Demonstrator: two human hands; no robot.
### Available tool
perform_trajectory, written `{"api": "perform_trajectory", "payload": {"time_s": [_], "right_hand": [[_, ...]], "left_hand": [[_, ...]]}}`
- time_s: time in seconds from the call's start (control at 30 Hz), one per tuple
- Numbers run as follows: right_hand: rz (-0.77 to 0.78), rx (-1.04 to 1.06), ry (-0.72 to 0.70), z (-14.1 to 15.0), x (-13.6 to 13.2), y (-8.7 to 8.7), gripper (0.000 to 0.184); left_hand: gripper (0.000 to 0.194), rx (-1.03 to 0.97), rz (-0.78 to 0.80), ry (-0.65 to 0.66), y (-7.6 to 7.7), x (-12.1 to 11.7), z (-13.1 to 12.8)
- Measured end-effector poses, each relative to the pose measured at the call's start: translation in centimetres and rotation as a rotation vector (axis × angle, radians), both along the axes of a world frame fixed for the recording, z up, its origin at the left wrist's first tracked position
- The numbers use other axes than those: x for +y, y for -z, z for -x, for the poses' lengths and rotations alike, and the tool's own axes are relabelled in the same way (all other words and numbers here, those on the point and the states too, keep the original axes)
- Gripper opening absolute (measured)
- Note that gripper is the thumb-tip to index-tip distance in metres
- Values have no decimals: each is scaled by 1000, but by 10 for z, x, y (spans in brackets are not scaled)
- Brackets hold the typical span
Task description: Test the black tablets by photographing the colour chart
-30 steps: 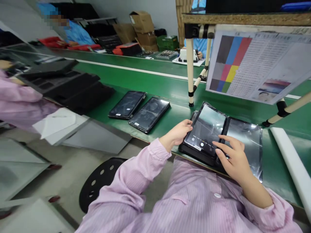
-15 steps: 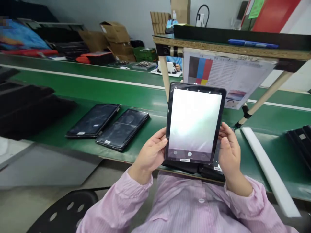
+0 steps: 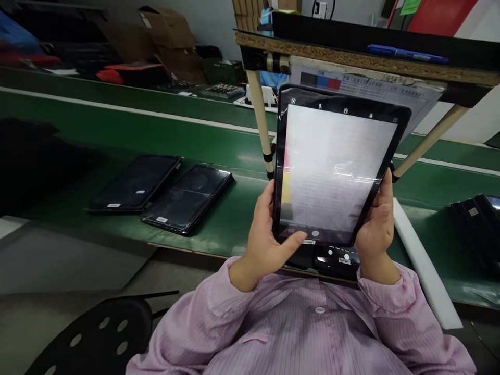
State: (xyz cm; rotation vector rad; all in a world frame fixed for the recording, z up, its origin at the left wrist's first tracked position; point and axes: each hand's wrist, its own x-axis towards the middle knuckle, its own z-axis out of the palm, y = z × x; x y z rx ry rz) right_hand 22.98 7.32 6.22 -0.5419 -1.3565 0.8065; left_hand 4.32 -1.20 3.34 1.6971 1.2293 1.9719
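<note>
A black tablet [image 3: 336, 172] is held up between both hands, tilted, its screen showing a camera view of a blurred printed page. My left hand [image 3: 265, 237] grips its lower left edge, the thumb reaching over the bottom bezel near the on-screen shutter button. At the lower right edge, my right hand [image 3: 377, 221] is closed on the tablet, fingers partly behind it. Behind the tablet hangs a printed chart [image 3: 363, 86] with colour blocks, mostly covered. Under it on the bench lies another tablet [image 3: 332, 260] with its screen lit.
Two dark tablets [image 3: 187, 198] lie on the green bench [image 3: 234, 229] to the left. A white foam strip [image 3: 425, 271] and black devices [image 3: 476, 224] are on the right. A wooden-topped stand [image 3: 351, 52] bears a blue pen [image 3: 406, 53]. A black perforated chair [image 3: 94, 333] is lower left.
The tablet has risen and moved right, nearer the chart, and its screen now shows the page. My left thumb has moved from the side edge onto the bottom bezel.
</note>
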Motion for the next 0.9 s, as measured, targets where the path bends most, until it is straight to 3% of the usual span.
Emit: {"api": "perform_trajectory", "payload": {"time_s": [0.07, 0.13, 0.3, 0.4, 0.5, 0.73, 0.9], "right_hand": [[42, 4, -34, 0, 1, -1, 55], [135, 45, -80, -2, 5, -2, 55], [370, 94, -240, -6, 15, 6, 62], [429, 137, -265, -5, 16, 11, 63], [408, 114, -218, -5, 17, 13, 67], [259, -216, -60, -10, 23, 16, 84], [249, -232, -56, -9, 22, 16, 84]], "left_hand": [[118, 194, 54, -118, 4, -3, -1], [130, 300, 87, -211, 7, -6, -3], [141, 426, 116, -314, 10, -9, -10], [142, 458, 82, -359, 11, -8, -11], [138, 458, 57, -370, 13, -6, -10], [136, 341, 107, -362, 22, 1, -15], [143, 347, 110, -363, 22, 2, -17]]}}
